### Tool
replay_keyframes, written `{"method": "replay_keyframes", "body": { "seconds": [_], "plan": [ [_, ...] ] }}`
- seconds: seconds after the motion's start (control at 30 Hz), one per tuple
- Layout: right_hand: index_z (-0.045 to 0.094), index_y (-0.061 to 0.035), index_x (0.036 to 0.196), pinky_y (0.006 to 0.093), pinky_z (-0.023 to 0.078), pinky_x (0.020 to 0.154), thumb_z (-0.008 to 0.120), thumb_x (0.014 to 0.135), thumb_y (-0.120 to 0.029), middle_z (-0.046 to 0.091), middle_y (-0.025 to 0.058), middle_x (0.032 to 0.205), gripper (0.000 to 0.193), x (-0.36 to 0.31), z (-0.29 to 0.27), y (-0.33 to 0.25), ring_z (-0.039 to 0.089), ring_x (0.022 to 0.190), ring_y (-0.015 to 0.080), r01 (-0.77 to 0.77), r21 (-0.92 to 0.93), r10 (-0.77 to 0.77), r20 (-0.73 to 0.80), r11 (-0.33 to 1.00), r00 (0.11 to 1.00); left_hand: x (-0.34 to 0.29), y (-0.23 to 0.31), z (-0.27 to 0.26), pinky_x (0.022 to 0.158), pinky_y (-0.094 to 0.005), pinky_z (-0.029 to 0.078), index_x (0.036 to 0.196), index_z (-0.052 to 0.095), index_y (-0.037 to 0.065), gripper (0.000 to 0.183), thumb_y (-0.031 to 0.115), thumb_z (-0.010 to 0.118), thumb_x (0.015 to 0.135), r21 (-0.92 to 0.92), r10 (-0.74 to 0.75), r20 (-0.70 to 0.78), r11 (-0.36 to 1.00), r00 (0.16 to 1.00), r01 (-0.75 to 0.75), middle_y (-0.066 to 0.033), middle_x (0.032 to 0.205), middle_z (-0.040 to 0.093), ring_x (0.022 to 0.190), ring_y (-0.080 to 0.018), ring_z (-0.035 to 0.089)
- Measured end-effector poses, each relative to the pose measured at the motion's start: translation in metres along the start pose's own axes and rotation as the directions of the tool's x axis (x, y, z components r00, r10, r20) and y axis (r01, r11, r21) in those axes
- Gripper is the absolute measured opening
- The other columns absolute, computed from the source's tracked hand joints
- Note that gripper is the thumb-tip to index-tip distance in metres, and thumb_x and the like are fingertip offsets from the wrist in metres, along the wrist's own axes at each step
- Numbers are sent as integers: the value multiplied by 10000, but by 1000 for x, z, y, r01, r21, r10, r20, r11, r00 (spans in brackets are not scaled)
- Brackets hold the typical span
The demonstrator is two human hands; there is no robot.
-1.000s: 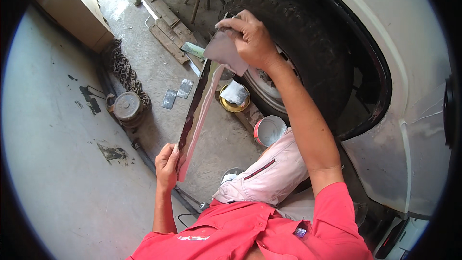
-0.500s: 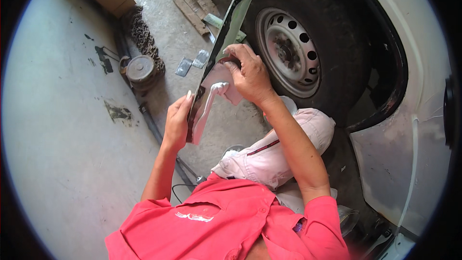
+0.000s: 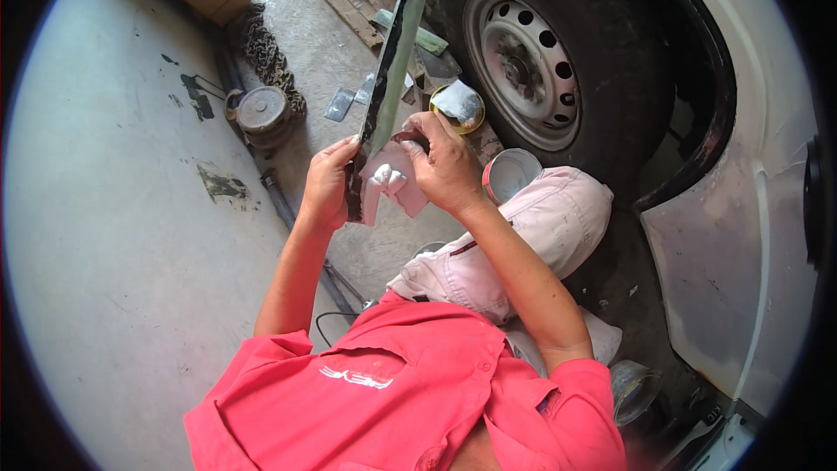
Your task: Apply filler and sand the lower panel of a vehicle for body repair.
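Note:
My left hand [image 3: 327,181] grips a long flat board [image 3: 399,65] by its dark left edge. The board is tilted, so its greenish face shows as a narrow strip. My right hand [image 3: 446,161] is closed on what looks like a putty spreader [image 3: 410,190], a thin pinkish blade with a dark red upper edge; my fingers hide part of it. A thick lump of white putty [image 3: 386,179] sits where blade and board meet, and pinkish smears mark the board's near end. I cannot tell exactly where the blade touches the board.
A vehicle wheel [image 3: 523,70] and pale body panel [image 3: 724,288] stand at the right. Near my knee are an open tin [image 3: 513,174] and a yellow-rimmed tin [image 3: 459,109]. A chain [image 3: 266,48], round metal piece [image 3: 261,111] and wooden planks [image 3: 353,4] lie beyond; a pale wall [image 3: 113,235] rises left.
The board has shifted left, its near end raised. My right hand and the spreader have moved slightly down and left, and the putty looks more bunched up. Both tins now show more.

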State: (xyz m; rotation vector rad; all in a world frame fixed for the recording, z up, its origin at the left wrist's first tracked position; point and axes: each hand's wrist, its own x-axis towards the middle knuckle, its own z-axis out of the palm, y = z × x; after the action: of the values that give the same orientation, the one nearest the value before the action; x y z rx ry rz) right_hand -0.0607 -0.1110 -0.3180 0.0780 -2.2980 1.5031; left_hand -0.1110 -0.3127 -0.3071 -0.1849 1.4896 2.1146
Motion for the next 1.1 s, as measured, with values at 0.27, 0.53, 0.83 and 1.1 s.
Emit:
{"method": "replay_keyframes", "body": {
  "seconds": [0.27, 0.53, 0.83, 1.1],
  "plan": [
    [587, -43, 1147, 437, 552, 817, 685, 895, 7, 677, 156, 1042, 275, -15, 3, 4, 716, 963, 346, -44, 45, 42, 44, 998, 998, 6, 2, 5, 851, -316, 552, 1218, 689, 14, 259, 198, 562, 1088, -2, -56, -1, 998, 998, 56, -48, 1063, 737, 908, -125, 690],
    [590, -43, 1137, 443, 552, 834, 681, 909, -13, 682, 162, 1040, 248, -21, 3, 2, 712, 972, 361, -76, 48, 71, 107, 996, 992, 13, 5, 3, 852, -338, 561, 1183, 696, 39, 239, 215, 568, 1086, -8, -117, -56, 993, 991, 117, -46, 1046, 741, 922, -140, 698],
    [607, -49, 1222, 329, 533, 863, 672, 953, -28, 693, 61, 1076, 277, -17, -23, 3, 674, 969, 162, -200, 310, 124, 251, 929, 960, 34, 14, -12, 860, -345, 572, 1150, 709, 50, 253, 247, 569, 1078, -71, -83, -137, 995, 987, 74, -49, 1015, 741, 882, -154, 694],
    [575, -47, 1269, 383, 574, 944, 508, 1085, -118, 714, 102, 1195, 209, -37, -11, 27, 715, 1050, 211, -476, 875, 499, 375, 87, 781, 29, 35, 0, 1013, -353, 530, 1298, 631, 33, 326, 267, 496, 1115, -220, 169, -65, 959, 983, -180, -72, 1199, 718, 1079, -181, 684]
  ]
}}
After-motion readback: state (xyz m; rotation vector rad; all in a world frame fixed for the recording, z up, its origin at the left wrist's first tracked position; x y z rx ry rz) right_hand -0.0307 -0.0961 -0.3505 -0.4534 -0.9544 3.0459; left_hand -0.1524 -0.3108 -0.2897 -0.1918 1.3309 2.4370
